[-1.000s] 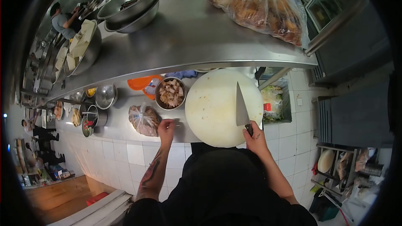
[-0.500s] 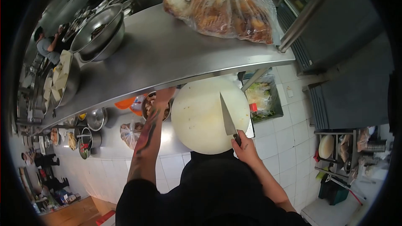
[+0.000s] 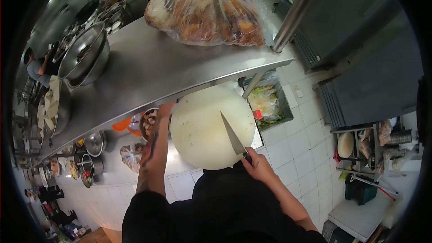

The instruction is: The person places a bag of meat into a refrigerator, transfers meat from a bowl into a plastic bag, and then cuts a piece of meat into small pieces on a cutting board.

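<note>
A large knife [image 3: 232, 135] lies with its blade over the round white cutting board [image 3: 198, 128], tip pointing away. Its dark handle is wrapped in my right hand [image 3: 257, 164] at the board's near right edge. My left hand [image 3: 167, 109] reaches beneath the front edge of the steel shelf, between the board and a metal bowl of meat pieces [image 3: 149, 123]. The shelf edge and the angle hide its fingers, so what it touches cannot be made out. A clear bag of food [image 3: 132, 156] rests left of my left forearm.
The raised steel shelf [image 3: 157, 69] crosses over the counter, bearing a big plastic bag of browned food [image 3: 209, 15] and stacked metal bowls [image 3: 85, 56]. A bin of leafy vegetables [image 3: 270, 103] stands right of the board. Another person [image 3: 38, 68] is at the far left.
The view has shifted, so the board, shelf and bags appear further left. The knife remains in my right hand over the board. My left hand is still by the bowl of meat.
</note>
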### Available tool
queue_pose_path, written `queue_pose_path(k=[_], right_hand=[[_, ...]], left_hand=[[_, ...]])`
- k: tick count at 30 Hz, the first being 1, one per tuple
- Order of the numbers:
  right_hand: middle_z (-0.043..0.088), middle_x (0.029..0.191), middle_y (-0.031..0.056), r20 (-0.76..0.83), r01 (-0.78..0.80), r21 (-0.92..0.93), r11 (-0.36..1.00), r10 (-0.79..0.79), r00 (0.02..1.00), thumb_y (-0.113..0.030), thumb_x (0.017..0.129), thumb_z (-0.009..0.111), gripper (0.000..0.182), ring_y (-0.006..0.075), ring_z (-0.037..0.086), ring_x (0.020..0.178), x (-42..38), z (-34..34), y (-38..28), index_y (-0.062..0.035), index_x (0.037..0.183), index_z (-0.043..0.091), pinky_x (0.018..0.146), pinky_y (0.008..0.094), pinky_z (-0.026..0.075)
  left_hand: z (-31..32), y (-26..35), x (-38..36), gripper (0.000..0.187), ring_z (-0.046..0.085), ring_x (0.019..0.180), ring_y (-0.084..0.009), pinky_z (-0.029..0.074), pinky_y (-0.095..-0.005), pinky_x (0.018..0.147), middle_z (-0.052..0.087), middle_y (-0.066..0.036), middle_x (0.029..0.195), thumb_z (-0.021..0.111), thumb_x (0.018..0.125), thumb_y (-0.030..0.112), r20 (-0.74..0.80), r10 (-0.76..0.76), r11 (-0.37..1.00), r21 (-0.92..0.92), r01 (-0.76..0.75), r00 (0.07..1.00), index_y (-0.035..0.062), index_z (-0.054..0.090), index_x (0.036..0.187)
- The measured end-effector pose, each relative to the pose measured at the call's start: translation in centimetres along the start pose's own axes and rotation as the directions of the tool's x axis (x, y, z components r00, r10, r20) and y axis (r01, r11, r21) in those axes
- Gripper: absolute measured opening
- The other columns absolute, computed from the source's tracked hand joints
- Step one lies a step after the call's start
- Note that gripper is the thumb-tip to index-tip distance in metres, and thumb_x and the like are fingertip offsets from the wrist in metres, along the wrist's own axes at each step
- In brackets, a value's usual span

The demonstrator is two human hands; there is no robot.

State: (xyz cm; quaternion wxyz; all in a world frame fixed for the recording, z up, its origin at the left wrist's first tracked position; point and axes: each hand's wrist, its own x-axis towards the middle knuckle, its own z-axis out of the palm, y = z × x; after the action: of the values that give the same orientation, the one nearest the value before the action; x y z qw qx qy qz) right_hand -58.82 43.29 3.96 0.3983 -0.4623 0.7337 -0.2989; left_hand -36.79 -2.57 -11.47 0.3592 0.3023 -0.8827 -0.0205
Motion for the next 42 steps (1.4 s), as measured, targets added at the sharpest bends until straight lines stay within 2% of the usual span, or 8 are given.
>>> queue_pose_path(k=[1,2,4,7,13,15,19,42], right_hand=[[0.072,0.082,0.0250,0.014,0.003,0.001,1.000,-0.003,1.000,-0.016,0.099,0.067,0.043,0.0464,0.072,0.078,0.3,0.0,0.0,-0.0042,0.138,0.054,0.071,0.0524,0.057],[0.072,0.082,0.0250,0.015,0.036,0.003,0.999,-0.036,0.999,-0.016,0.099,0.067,0.043,0.0465,0.072,0.078,0.7,-0.1,0.0,-0.0045,0.138,0.054,0.071,0.0524,0.056],[0.072,0.083,0.0251,0.045,0.062,-0.033,0.998,-0.061,0.997,-0.015,0.099,0.066,0.041,0.0469,0.071,0.080,1.7,-0.6,-1.1,-0.0041,0.137,0.054,0.070,0.0522,0.056],[0.072,0.083,0.0247,0.135,0.106,-0.059,0.993,-0.098,0.986,-0.013,0.099,0.066,0.040,0.0476,0.071,0.080,2.8,-1.5,-4.7,-0.0034,0.136,0.054,0.070,0.0522,0.055],[0.073,0.088,0.0229,0.227,0.278,-0.305,0.911,-0.214,0.950,-0.021,0.106,0.057,0.029,0.0479,0.071,0.086,4.5,-0.8,-7.1,-0.0038,0.129,0.052,0.078,0.0572,0.054],[0.073,0.086,0.0246,0.296,0.201,-0.501,0.842,-0.051,0.954,-0.021,0.107,0.055,0.023,0.0464,0.072,0.085,5.3,-0.1,-7.1,-0.0014,0.118,0.052,0.078,0.0564,0.055],[0.073,0.084,0.0250,0.303,0.279,-0.542,0.793,-0.125,0.945,-0.022,0.107,0.053,0.022,0.0448,0.072,0.084,6.2,0.0,-8.2,0.0000,0.110,0.051,0.078,0.0560,0.055],[0.073,0.085,0.0247,0.350,0.225,-0.584,0.780,-0.009,0.937,-0.023,0.106,0.054,0.024,0.0455,0.072,0.085,4.5,1.2,-10.8,0.0012,0.109,0.055,0.078,0.0561,0.056]], left_hand=[[-3.2,4.1,-0.5,0.021,0.069,0.105,-0.0358,0.055,-0.0424,0.091,0.074,-0.015,0.109,0.075,0.088,0.002,0.100,-0.299,0.912,-0.263,0.315,0.949,0.0036,0.076,0.109],[-7.6,10.6,-1.1,0.021,0.069,0.105,-0.0357,0.055,-0.0431,0.091,0.074,-0.013,0.108,0.077,0.087,0.000,0.265,-0.532,0.662,-0.462,0.590,0.804,0.0052,0.077,0.108],[-12.0,17.5,-3.8,0.018,0.068,0.097,-0.0341,0.057,-0.0417,0.087,0.070,-0.012,0.101,0.079,0.085,0.004,0.107,-0.247,0.912,-0.311,0.268,0.963,0.0091,0.078,0.103],[-13.0,22.6,-10.2,0.029,0.065,0.106,-0.0333,0.057,-0.0427,0.089,0.069,-0.009,0.110,0.084,0.079,0.005,0.251,-0.123,0.927,-0.317,0.201,0.960,0.0107,0.077,0.107],[-16.3,23.3,-12.4,0.036,0.064,0.115,-0.0345,0.056,-0.0434,0.095,0.068,-0.010,0.121,0.085,0.079,0.006,0.144,-0.273,0.922,-0.242,0.302,0.951,0.0089,0.075,0.114],[-16.2,22.3,-12.3,0.037,0.064,0.116,-0.0342,0.055,-0.0434,0.097,0.068,-0.010,0.123,0.084,0.080,0.005,0.130,-0.309,0.907,-0.258,0.333,0.942,0.0085,0.075,0.115],[-15.2,22.0,-10.2,0.037,0.065,0.116,-0.0358,0.056,-0.0436,0.095,0.067,-0.010,0.126,0.084,0.080,0.005,0.184,-0.177,0.919,-0.321,0.230,0.967,0.0101,0.074,0.115],[-12.8,19.5,-10.4,0.021,0.064,0.106,-0.0322,0.055,-0.0423,0.091,0.068,-0.007,0.110,0.087,0.078,0.010,0.175,-0.049,0.889,-0.440,0.123,0.983,0.0073,0.075,0.095]])
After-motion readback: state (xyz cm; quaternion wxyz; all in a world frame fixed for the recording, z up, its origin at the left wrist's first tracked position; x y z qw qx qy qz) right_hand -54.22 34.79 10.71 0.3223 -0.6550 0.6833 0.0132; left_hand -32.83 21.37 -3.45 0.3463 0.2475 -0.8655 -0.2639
